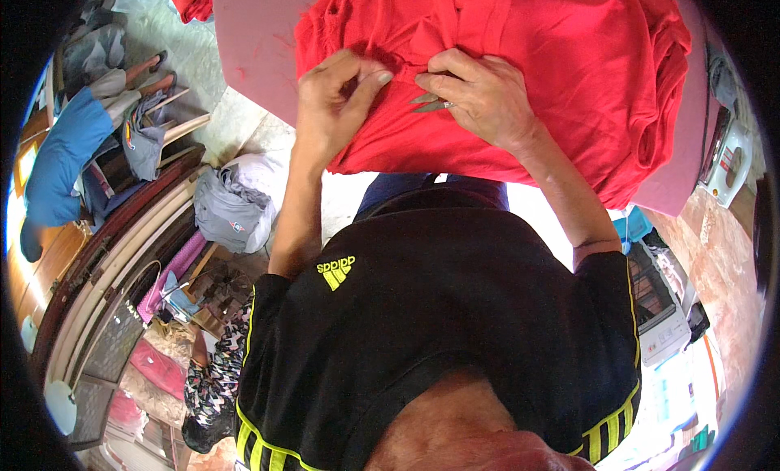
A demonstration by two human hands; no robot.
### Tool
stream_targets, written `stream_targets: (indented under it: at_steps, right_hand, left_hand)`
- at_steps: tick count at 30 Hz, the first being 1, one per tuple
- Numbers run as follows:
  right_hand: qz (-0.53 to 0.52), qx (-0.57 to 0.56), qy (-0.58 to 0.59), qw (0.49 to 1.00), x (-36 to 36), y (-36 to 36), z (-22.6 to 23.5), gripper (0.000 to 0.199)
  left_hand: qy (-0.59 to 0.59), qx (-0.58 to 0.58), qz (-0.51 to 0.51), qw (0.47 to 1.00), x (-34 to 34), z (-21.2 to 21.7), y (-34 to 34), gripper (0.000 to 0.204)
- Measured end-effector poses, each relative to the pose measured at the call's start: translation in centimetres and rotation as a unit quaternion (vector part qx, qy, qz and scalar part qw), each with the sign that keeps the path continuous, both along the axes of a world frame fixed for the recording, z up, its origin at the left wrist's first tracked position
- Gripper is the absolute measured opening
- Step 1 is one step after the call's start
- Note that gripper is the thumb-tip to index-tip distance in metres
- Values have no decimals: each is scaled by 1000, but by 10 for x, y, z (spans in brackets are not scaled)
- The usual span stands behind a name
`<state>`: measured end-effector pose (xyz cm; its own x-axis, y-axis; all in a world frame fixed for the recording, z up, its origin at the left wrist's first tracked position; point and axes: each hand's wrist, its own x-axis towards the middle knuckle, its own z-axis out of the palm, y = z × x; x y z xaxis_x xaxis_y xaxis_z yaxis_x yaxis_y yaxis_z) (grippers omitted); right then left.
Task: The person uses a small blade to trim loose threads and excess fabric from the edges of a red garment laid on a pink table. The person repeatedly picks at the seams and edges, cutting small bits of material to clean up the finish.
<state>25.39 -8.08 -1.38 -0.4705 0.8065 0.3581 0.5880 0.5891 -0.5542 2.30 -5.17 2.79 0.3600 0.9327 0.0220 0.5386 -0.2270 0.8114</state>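
A large red garment lies in loose folds in front of me. My left hand is closed in a pinch at a gathered edge of the garment, thumb pressed to the fingers. To its right my right hand is closed with its fingertips at the same gathered edge. Small metal thread snips stick out from under its fingers, blades pointing left toward the other hand. The handles of the snips are hidden in the palm. A ring shows on that hand.
The garment rests on a pinkish table, with loose red threads at its left. What looks like an iron stands at the right. A grey cloth bundle lies at the left. A person in blue and one in patterned clothes are nearby.
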Motion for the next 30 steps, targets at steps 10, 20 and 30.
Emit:
stream_targets:
  at_steps: [10, 20, 30]
  right_hand:
    - [-13, -151, 192, 970, -4, 17, 6, 28]
    - [-26, -261, 222, 939, -14, 43, 24, 14]
    - [-34, -317, 236, 918, -4, 28, 15, 14]
  left_hand:
    - [-67, 19, -139, 988, -10, -13, 34, 21]
    - [-116, -3, -191, 975, -3, -16, 46, 14]
    - [-180, -60, -178, 966, -2, -26, 43, 13]
